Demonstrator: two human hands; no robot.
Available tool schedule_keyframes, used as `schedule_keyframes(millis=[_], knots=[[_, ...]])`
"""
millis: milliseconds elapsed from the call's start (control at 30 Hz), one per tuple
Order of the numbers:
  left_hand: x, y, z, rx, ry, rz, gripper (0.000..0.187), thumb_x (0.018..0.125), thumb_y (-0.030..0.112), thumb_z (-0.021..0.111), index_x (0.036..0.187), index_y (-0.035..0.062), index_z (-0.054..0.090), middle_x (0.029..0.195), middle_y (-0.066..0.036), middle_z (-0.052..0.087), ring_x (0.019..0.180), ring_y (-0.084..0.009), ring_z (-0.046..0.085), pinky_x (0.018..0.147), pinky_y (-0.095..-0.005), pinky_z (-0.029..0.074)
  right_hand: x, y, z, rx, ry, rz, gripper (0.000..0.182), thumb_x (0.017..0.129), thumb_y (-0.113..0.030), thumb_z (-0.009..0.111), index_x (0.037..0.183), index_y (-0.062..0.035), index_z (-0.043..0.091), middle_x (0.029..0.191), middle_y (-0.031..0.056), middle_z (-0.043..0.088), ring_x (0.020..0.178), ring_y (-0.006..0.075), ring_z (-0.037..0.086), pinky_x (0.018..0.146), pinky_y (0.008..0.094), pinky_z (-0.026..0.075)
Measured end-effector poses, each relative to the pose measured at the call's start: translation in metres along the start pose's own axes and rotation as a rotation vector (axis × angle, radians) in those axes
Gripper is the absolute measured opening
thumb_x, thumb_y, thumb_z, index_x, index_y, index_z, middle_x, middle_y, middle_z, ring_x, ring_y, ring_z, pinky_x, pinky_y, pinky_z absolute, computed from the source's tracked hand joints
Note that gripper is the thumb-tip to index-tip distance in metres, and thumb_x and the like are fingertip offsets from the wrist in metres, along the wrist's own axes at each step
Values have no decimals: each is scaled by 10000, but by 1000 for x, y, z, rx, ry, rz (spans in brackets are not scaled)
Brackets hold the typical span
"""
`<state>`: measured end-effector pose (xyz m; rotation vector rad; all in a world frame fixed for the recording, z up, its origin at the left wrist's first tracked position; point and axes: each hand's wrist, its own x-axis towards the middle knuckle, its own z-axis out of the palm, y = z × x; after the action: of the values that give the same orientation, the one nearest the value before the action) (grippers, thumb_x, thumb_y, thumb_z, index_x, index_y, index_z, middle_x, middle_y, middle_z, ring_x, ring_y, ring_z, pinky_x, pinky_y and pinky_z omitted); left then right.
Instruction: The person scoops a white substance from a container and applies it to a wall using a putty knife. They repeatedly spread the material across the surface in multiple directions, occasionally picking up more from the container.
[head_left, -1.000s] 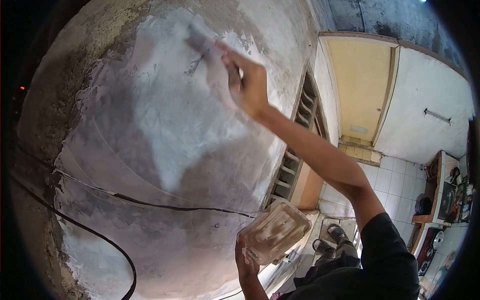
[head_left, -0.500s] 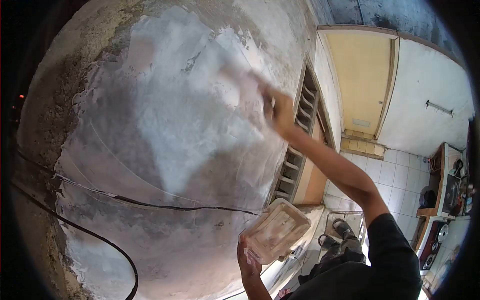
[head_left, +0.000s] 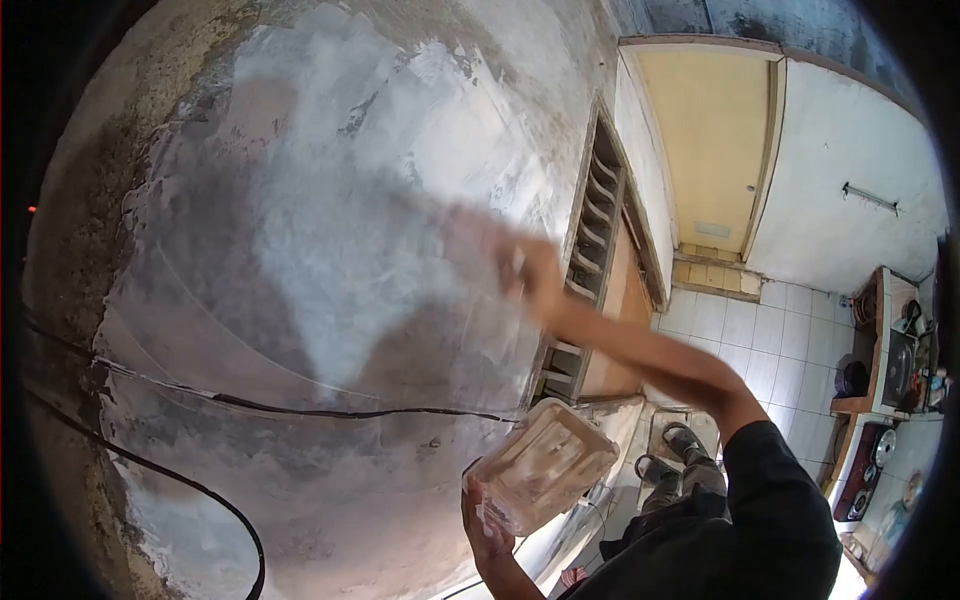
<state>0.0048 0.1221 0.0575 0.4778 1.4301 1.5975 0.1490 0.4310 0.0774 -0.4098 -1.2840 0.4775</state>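
My right hand is stretched out to the wall, its fingers closed around a putty knife. Motion smears the blade, so its exact shape and contact with the wall are hard to make out. Pale, uneven skim coat covers much of the wall, whiter toward the top. Lower down, my left hand grips a rectangular plastic tub by its near corner. The tub is tilted, with whitish smears on it, and white residue marks the fingers.
Black cables run across the lower wall. A slatted vent borders it on the right. Beyond are a yellow door, a tiled floor and a counter with a stove. My sandalled feet stand on a narrow raised surface.
My right hand and the putty knife have moved down and left across the wall. The tub stays in my left hand, and the whole view has shifted slightly.
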Motion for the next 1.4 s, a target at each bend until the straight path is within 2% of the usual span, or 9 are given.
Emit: schedule_keyframes(millis=[67, 167, 400, 467, 633, 700, 800, 1000, 1400], knots=[[1, -1, 0, -13, -21, -2, 469, 924, 321, 571, 1279, 29, 479, 1205, -111, 575, 1108, -259, 566, 955, -403, 459, 57, 33, -8, -141, 460, 85, 207, 930, -157, 513, 875, 6, 630, 583, 110, 524, 528, 151, 512, 516, 322, 404], [0, -10, -13, -3, 10, -32, 476, 944, 364, 509, 1283, 30, 483, 1224, -114, 570, 1113, -251, 564, 947, -401, 464, 110, 88, -29, -320, 611, 314, 156, 898, -106, 524, 959, -14, 635, 723, 238, 594, 568, 296, 583, 561, 362, 441], [-3, -3, -11, -53, 4, 22, 419, 960, 293, 527, 1263, 5, 505, 1184, -111, 592, 1065, -227, 588, 914, -363, 480, 61, 3, 68, -148, 226, 146, 279, 834, -63, 488, 1031, -79, 685, 564, 82, 585, 465, 175, 553, 476, 305, 452], [-1, -2, -8, -40, -23, 13, 417, 960, 289, 527, 1266, 7, 504, 1191, -109, 590, 1060, -227, 591, 919, -363, 480, 26, -39, 69, 46, -48, -68, 264, 641, 7, 516, 872, -49, 632, 639, 110, 590, 551, 256, 598, 540, 341, 504], [7, -4, -6, -35, -22, -7, 405, 968, 281, 510, 1275, 17, 498, 1199, -119, 583, 1099, -225, 569, 962, -354, 457, 53, -41, 33, 136, 67, -123, 358, 676, 20, 504, 985, -58, 669, 780, 102, 668, 547, 172, 597, 535, 270, 501], [7, -4, -8, -30, -32, -25, 455, 959, 334, 508, 1284, 17, 487, 1197, -128, 582, 1096, -240, 568, 936, -375, 472, 105, -15, 25, -93, 370, 1, 280, 924, -36, 497, 1169, -9, 629, 623, 95, 543, 529, 71, 449, 494, 247, 386], [1, -2, -4, 9, -3, -24, 472, 958, 354, 504, 1281, 10, 487, 1205, -130, 577, 1110, -246, 558, 946, -384, 462, 157, 18, 25, -168, 532, 124, 264, 919, -66, 498, 1127, -54, 660, 689, 162, 626, 488, 191, 521, 505, 311, 440], [11, -6, -8, 60, -35, 71, 519, 942, 394, 519, 1300, 21, 474, 1247, -133, 557, 1115, -274, 556, 943, -411, 467, 106, -53, 91, -162, 230, -40, 409, 676, 50, 521, 1036, -77, 670, 694, 146, 637, 562, 293, 627, 517, 364, 499], [20, 2, 28, 9, -54, -24, 406, 935, 289, 554, 1246, 32, 513, 1191, -109, 586, 1116, -256, 561, 962, -383, 453, 157, -12, 28, -114, 366, -61, 260, 896, -16, 521, 1102, -43, 677, 625, 118, 602, 479, 123, 519, 454, 269, 411]])
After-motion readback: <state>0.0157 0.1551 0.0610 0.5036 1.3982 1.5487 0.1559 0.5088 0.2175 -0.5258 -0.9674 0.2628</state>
